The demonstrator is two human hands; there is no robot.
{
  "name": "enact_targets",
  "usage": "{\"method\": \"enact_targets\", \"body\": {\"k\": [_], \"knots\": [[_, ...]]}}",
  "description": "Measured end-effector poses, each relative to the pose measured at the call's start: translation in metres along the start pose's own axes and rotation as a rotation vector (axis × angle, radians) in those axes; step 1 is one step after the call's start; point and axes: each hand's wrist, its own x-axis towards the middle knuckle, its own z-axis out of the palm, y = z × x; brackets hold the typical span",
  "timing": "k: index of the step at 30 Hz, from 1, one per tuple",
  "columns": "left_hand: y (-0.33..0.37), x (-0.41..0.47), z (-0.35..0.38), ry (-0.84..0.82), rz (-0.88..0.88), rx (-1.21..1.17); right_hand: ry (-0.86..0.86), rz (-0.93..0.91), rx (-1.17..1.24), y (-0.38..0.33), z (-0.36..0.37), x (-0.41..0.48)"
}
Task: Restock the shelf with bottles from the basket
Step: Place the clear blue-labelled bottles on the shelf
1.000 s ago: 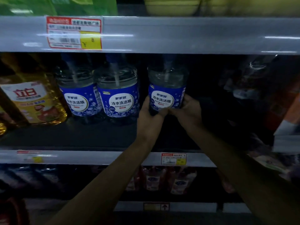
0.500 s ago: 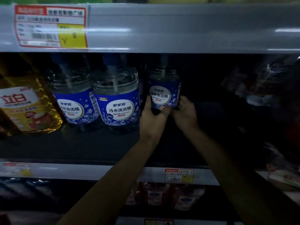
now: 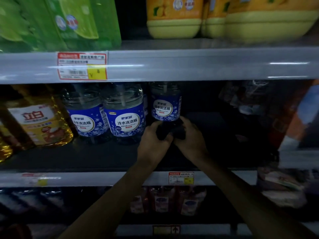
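A clear bottle with a blue label (image 3: 165, 107) stands deep on the dark middle shelf (image 3: 86, 157), to the right of two matching bottles (image 3: 126, 116). My left hand (image 3: 152, 141) and my right hand (image 3: 190, 140) wrap around its dark base from either side, fingers curled on it. The bottle is upright, and the shelf edge above hides its cap. No basket is in view.
A yellow detergent bottle (image 3: 39, 121) stands at the far left of the same shelf. Green packs (image 3: 57, 23) and yellow jugs (image 3: 174, 16) fill the shelf above. Dim packets (image 3: 245, 99) lie to the right, and red bottles (image 3: 162, 199) stand on the shelf below.
The bottle has gone farther back on the shelf with both hands on it, and my hands have slid down to its base. My view has tilted up.
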Motion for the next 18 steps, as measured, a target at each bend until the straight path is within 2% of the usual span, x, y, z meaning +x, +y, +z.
{"method": "enact_targets", "body": {"k": [8,18], "knots": [[0.016,-0.048,-0.040,-0.116,0.104,0.203,-0.167,-0.031,-0.411,-0.023,-0.034,-0.044],[0.024,-0.128,-0.136,-0.076,0.283,0.726,-0.324,-0.287,-0.544,-0.110,-0.050,-0.118]]}}
